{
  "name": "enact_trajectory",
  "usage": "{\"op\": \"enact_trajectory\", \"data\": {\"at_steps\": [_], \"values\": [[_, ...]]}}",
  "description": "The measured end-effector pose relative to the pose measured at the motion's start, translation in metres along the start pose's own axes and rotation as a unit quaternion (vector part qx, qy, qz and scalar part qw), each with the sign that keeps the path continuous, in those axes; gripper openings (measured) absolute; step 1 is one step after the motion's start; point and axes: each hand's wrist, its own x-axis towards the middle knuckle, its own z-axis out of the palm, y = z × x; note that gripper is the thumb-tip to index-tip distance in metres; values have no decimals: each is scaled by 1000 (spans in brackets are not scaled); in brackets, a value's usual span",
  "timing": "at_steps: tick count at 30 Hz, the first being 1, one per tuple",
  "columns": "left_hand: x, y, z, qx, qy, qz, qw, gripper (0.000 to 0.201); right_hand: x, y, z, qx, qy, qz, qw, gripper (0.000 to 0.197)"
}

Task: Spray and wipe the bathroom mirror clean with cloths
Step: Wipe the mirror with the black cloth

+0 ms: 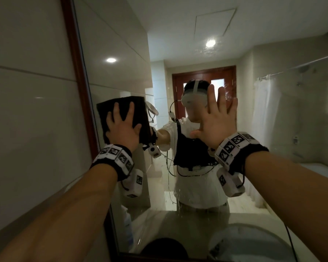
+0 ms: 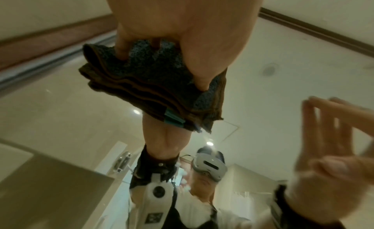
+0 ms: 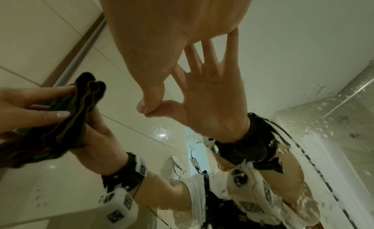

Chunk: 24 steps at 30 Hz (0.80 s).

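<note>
Left hand: the left hand (image 1: 121, 127) is up high, with spread fingers pressing a dark cloth (image 1: 125, 118) flat on the mirror (image 1: 273, 129).
Cloth: it is folded into a thick pad, dark brown with a small green tag (image 2: 174, 118). It sits near the mirror's left edge, just beside the brown frame (image 1: 78, 78).
Right hand: the right hand (image 1: 215, 121) is wide open with the fingers apart. It holds nothing. The thumb tip and a fingertip touch the glass; I cannot tell if the palm does.
Mirror: wet drops (image 3: 328, 133) dot the glass on the right side, and thin drips run down low in the middle.
In the mirror: a person in a white shirt, a red-brown door (image 1: 204, 87), and a white curtain (image 1: 263, 114).
Wall: pale shiny tiles (image 1: 27, 91) are left of the frame.
</note>
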Motion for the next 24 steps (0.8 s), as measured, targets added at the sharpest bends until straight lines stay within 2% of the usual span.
{"op": "enact_trajectory", "data": {"at_steps": [7, 11, 16, 24], "values": [[-29, 63, 13, 44, -43, 112, 992, 76, 0, -2, 1, 4, 11, 1, 1000, 118], [-26, 56, 17, 48, -29, 132, 990, 75, 0, -1, 1, 0, 12, 1, 1000, 120], [-12, 25, 9, 5, -21, 56, 998, 78, 0, 0, 2, 3, 3, 4, 1000, 120], [-13, -44, 13, -32, 4, -15, 999, 75, -2, -1, 1, 3, 3, 1, 1000, 119]]}}
